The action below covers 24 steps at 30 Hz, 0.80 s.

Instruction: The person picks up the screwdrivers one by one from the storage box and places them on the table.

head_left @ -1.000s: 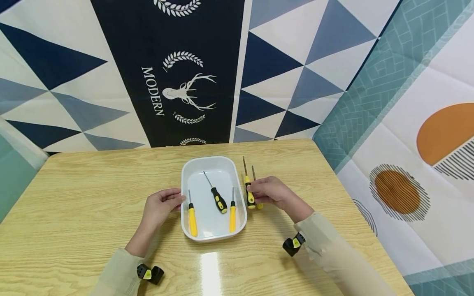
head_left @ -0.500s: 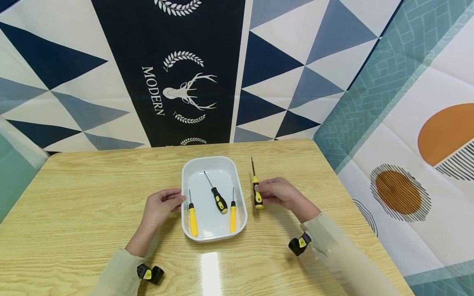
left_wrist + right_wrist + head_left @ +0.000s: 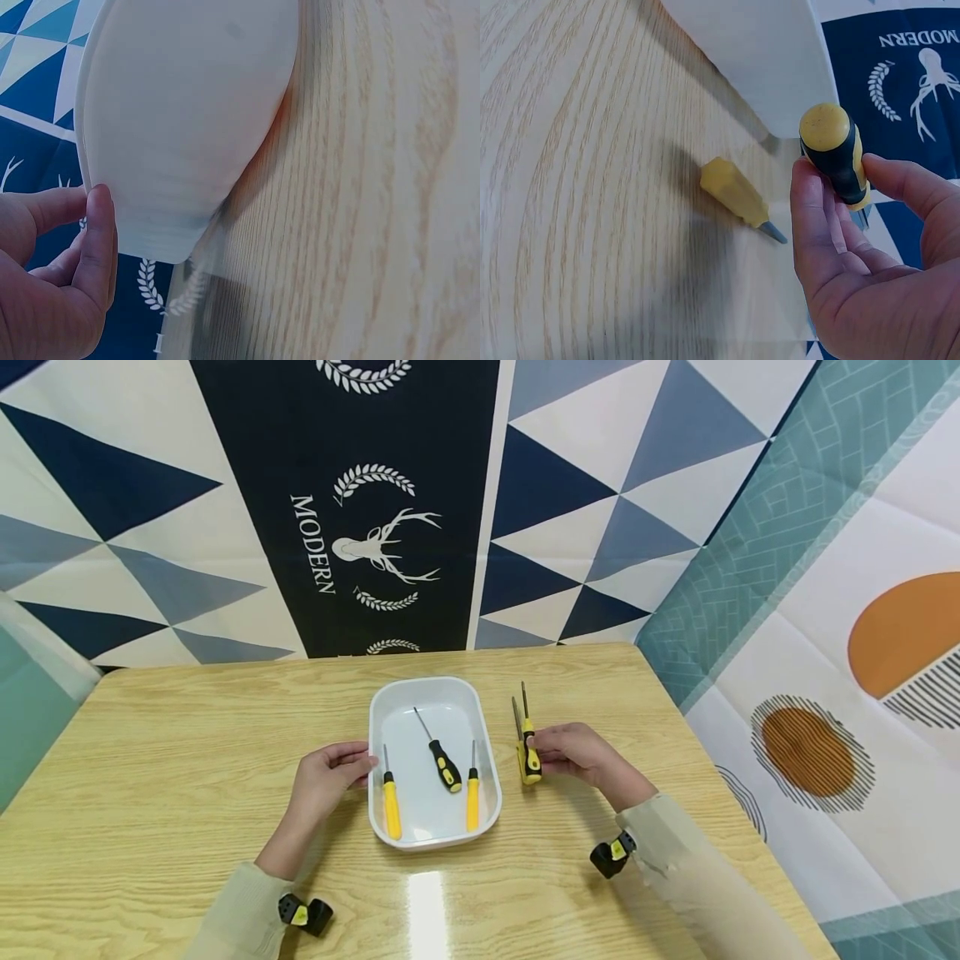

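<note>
My left hand (image 3: 322,781) pinches the left rim of a white tray (image 3: 416,806), whose outer wall (image 3: 187,112) fills much of the left wrist view. To the right of the tray, my right hand (image 3: 581,756) holds a black-and-yellow screwdriver (image 3: 532,762) between thumb and fingers, tip pointing away. That screwdriver is raised off the table, butt end towards the right wrist camera. A yellow-handled screwdriver (image 3: 735,191) lies on the table below it, partly covered in the head view. Inside the tray are a black-and-yellow screwdriver (image 3: 444,766) and two yellow-handled screwdrivers (image 3: 392,808), (image 3: 472,802).
The wooden table (image 3: 187,760) extends on both sides of the tray. A patterned cloth wall (image 3: 390,577) stands behind it and another patterned cloth (image 3: 810,752) hangs on the right.
My right hand has moved right, away from the tray, with the black-and-yellow screwdriver. The yellow-handled one on the table now shows on its left side. My left hand and the tray stay put.
</note>
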### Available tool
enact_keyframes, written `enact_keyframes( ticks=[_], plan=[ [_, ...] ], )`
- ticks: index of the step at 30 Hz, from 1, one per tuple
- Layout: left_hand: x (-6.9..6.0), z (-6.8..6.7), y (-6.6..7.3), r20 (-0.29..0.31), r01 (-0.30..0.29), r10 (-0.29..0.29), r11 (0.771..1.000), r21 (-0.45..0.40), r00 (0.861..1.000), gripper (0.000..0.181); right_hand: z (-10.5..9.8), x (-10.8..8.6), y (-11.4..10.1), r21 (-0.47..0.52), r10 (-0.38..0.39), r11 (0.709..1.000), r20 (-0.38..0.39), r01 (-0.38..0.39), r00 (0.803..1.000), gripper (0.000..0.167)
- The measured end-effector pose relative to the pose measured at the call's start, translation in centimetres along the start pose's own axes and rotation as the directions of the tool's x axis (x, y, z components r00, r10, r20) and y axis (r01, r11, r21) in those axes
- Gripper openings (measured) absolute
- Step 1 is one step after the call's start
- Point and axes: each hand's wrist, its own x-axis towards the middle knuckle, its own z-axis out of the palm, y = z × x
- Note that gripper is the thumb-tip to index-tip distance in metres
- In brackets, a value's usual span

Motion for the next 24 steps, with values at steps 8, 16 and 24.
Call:
enact_keyframes(
  ticks=[8, 16, 24],
  plan=[
    [0.0, 0.0, 0.1, -0.005, 0.002, -0.002, 1.0, 0.001, 1.0, 0.036, -0.5, 0.4, 0.5, 0.024, -0.002, 1.0, -0.009, 0.002, 1.0, 0.052],
    [-0.1, 0.0, 0.0, -0.004, 0.002, -0.002, 1.0, 0.002, 1.0, 0.035, -1.0, 1.0, 1.3, 0.025, 0.018, 1.0, -0.033, -0.017, 0.999, 0.052],
    [0.0, 0.1, -0.1, -0.004, 0.007, -0.007, 1.0, -0.009, 1.0, 0.036, -1.3, 1.4, 1.8, -0.005, 0.018, 1.0, -0.052, -0.018, 0.998, 0.049]
  ],
)
